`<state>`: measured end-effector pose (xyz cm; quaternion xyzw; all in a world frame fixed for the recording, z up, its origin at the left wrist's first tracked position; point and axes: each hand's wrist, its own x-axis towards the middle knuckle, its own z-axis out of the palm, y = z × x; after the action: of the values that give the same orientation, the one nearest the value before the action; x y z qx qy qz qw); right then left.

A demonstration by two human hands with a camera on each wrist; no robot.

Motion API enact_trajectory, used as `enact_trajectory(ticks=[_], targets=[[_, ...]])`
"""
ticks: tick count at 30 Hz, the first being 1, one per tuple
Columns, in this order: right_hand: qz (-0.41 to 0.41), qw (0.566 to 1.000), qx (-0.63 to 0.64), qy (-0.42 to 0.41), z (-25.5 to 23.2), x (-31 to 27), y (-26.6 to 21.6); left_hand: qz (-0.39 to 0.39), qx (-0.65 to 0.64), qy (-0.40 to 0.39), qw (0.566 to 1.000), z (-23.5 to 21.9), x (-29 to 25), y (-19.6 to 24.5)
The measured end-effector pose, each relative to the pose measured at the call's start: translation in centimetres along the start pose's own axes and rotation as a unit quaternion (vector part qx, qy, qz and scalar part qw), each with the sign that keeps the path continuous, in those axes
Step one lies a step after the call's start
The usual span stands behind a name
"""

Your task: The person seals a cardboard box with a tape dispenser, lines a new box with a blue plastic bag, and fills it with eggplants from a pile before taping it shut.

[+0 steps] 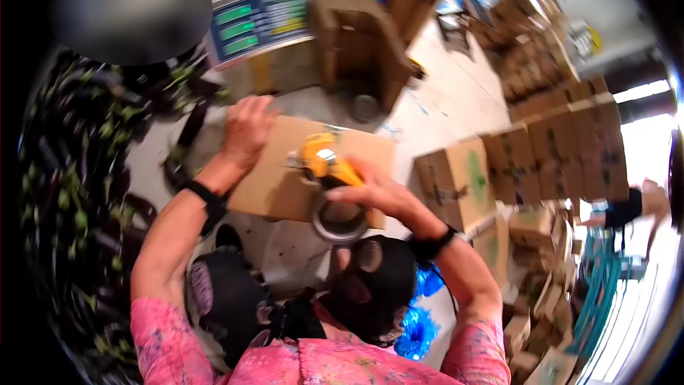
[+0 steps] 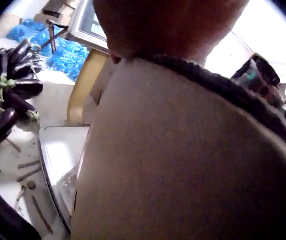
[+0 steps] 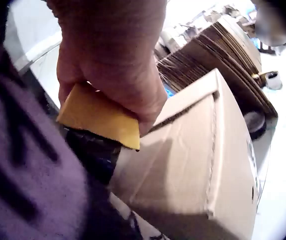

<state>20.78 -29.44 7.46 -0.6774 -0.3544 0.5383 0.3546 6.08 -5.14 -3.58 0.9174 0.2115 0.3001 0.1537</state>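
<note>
In the head view a closed cardboard box (image 1: 285, 189) lies in front of the person. Over its right half the right hand (image 1: 381, 189) grips a yellow tape dispenser (image 1: 318, 151), whose round tape roll (image 1: 340, 219) hangs toward the person's knees. Seen from the right wrist, the fingers wrap the dispenser's yellow handle (image 3: 100, 115) close beside the box (image 3: 178, 165). On the box's far left edge rests the left hand (image 1: 246, 132). The left wrist view shows the box flap (image 2: 183, 160) filling the middle, with the left hand (image 2: 168, 25) above it and its fingers hidden.
Many eggplants (image 1: 78, 171) are heaped on the left. A scale with a lit green display (image 1: 263, 21) stands beyond the box, beside folded cardboard (image 1: 356, 36). More boxes (image 1: 456, 178) line the right. Blue plastic (image 1: 417, 331) lies by the right knee.
</note>
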Motion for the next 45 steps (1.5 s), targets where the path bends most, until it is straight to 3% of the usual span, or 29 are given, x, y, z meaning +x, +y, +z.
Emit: enact_trajectory(ticks=[1,2,3,5,6,8,14,17,20,24,26,28,31,32,33,35,38,42,45], targets=[[-0.055,0.998,-0.012,0.022,0.1,0.0,0.3,0.005,-0.026,0.044,0.999,-0.4,-0.2,0.4],[0.004,1.000,-0.018,0.012,0.3,-1.2,-1.6,-0.001,-0.060,0.069,0.996,-1.9,-0.5,1.5],[-0.080,0.993,-0.077,0.047,-0.1,-1.3,-1.5,-0.040,-0.130,0.078,0.988,-3.2,-0.4,2.5],[-0.144,0.980,-0.098,0.095,0.5,-1.5,-3.2,-0.161,-0.296,0.027,0.941,-5.9,-0.1,3.0],[-0.134,0.979,-0.123,0.094,0.5,-1.6,-4.2,-0.222,-0.409,-0.033,0.884,-7.3,-0.3,3.0],[-0.145,0.963,-0.199,0.110,0.6,-0.9,-5.1,-0.320,-0.609,-0.142,0.712,-9.8,-0.5,3.0],[-0.177,0.949,-0.232,0.121,1.9,1.6,-5.4,-0.324,-0.609,-0.240,0.683,-10.9,-0.4,4.9],[-0.193,0.931,-0.285,0.121,2.4,2.3,-5.3,-0.295,-0.587,-0.229,0.718,-10.4,-0.8,4.7],[-0.189,0.899,-0.376,0.122,2.4,2.6,-5.2,-0.305,-0.590,-0.203,0.719,-10.7,-0.9,4.7],[-0.207,0.882,-0.405,0.120,3.1,3.1,-5.6,-0.308,-0.600,-0.177,0.716,-9.4,-1.9,4.0],[-0.204,0.876,-0.420,0.124,3.6,3.2,-5.9,-0.242,-0.474,-0.082,0.843,-8.7,-2.4,4.0],[-0.192,0.869,-0.437,0.130,4.2,3.3,-6.4,-0.172,-0.341,-0.002,0.924,-8.6,-2.5,4.0],[-0.167,0.854,-0.474,0.134,4.6,3.4,-7.2,-0.187,-0.380,0.015,0.906,-8.3,-2.7,2.9],[-0.159,0.848,-0.488,0.133,4.5,3.1,-7.6,-0.275,-0.417,-0.051,0.865,-8.8,-3.2,2.0],[-0.149,0.841,-0.502,0.133,4.3,2.6,-7.9,-0.298,-0.439,-0.019,0.848,-9.1,-3.7,0.7],[-0.148,0.828,-0.520,0.146,3.7,1.6,-8.0,-0.383,-0.510,0.016,0.770,-11.6,-4.5,-2.9],[-0.113,0.832,-0.529,0.124,3.5,1.1,-7.6,-0.391,-0.600,0.020,0.698,-10.5,-9.3,-9.8],[-0.107,0.823,-0.551,0.089,4.8,1.9,-8.0,-0.429,-0.663,0.024,0.614,-9.1,-11.9,-10.4],[-0.097,0.814,-0.566,0.084,5.3,2.2,-8.0,-0.418,-0.632,0.020,0.652,-7.9,-13.3,-10.5]])
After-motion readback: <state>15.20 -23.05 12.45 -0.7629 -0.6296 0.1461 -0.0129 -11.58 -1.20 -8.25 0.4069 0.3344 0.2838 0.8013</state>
